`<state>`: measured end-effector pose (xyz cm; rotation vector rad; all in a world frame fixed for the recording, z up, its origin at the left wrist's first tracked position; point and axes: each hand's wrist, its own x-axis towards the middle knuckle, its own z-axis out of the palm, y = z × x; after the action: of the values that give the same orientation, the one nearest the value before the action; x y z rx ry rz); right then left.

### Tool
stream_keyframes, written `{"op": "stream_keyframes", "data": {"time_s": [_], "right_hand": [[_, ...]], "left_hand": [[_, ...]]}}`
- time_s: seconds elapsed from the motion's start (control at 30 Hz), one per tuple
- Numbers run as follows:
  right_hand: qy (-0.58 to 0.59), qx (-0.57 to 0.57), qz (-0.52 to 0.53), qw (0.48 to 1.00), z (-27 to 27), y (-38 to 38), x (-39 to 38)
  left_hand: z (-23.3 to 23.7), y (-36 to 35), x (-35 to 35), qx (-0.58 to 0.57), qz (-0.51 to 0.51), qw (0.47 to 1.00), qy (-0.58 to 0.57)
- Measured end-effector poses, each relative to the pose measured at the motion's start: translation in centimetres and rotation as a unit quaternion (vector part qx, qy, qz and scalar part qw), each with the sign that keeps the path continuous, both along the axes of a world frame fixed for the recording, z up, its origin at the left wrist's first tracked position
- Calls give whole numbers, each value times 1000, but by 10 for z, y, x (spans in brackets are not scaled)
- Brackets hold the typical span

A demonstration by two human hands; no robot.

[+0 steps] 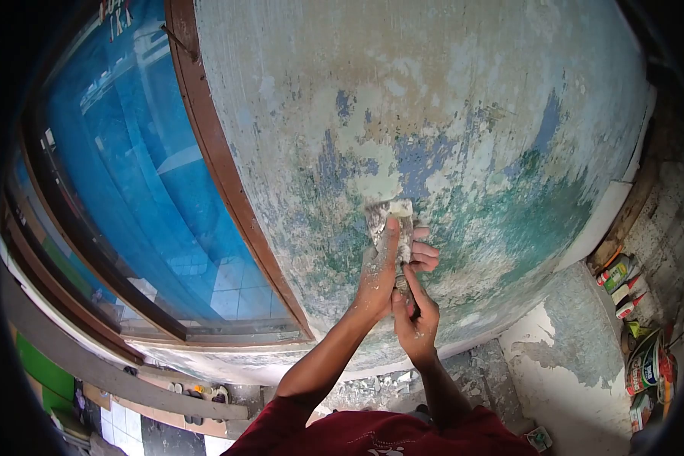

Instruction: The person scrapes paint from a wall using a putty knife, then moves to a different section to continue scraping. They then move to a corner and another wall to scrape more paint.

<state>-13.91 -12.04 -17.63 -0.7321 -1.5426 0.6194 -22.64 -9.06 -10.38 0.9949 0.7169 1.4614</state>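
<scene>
A putty knife, its blade coated in pale plaster, is pressed against or held very close to the wall. My left hand is closed around the blade part, thumb lying along the face and fingers showing on the right side. Lower down, my right hand grips the handle, which is mostly hidden by the fingers. White dust speckles my left wrist. The wall around the blade shows patchy layers of white, blue and green paint.
Left of the wall is a brown-framed window with blue behind its glass. Paint flakes litter the floor below. At the right stand bottles and a paint can. Footwear lies at the lower left.
</scene>
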Motion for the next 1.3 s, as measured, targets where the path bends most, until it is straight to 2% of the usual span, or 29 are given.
{"op": "stream_keyframes", "data": {"time_s": [0.13,0.2,0.37,0.43,0.57,0.63,0.7,0.8,0.9,0.93,1.03,1.07,1.13,1.2,1.3], "right_hand": [[-9,75,-34,997,16,12,-8],[-26,57,-34,997,17,12,-7],[-55,64,-53,995,-24,13,-2],[-67,77,-58,993,-21,12,1],[-86,83,-25,992,27,24,3],[-76,97,-16,992,32,23,2],[-76,122,-13,990,22,21,5],[-104,40,9,994,-9,8,19],[-139,-3,29,990,-9,8,29],[-147,62,20,987,-3,12,30],[-95,122,45,987,35,21,24],[-114,84,65,988,46,19,25],[-100,99,79,987,46,18,21],[-114,90,90,985,36,15,23],[-100,60,78,990,-8,4,25]], "left_hand": [[27,1,-5,27,1,999,27],[21,1,-6,27,12,998,48],[-20,1,-3,-2,38,994,104],[-10,-2,1,-1,45,995,87],[22,4,2,25,51,998,31],[40,3,0,28,51,998,23],[22,2,2,19,47,999,6],[-20,-1,7,-26,38,999,5],[-24,-2,16,-63,46,997,-24],[-22,2,15,-46,39,997,-42],[17,3,11,-12,37,996,-75],[27,2,11,-23,37,996,-82],[40,-2,10,-42,39,994,-93],[21,-4,9,-53,55,995,-58],[-19,-9,12,-93,64,993,-26]]}}
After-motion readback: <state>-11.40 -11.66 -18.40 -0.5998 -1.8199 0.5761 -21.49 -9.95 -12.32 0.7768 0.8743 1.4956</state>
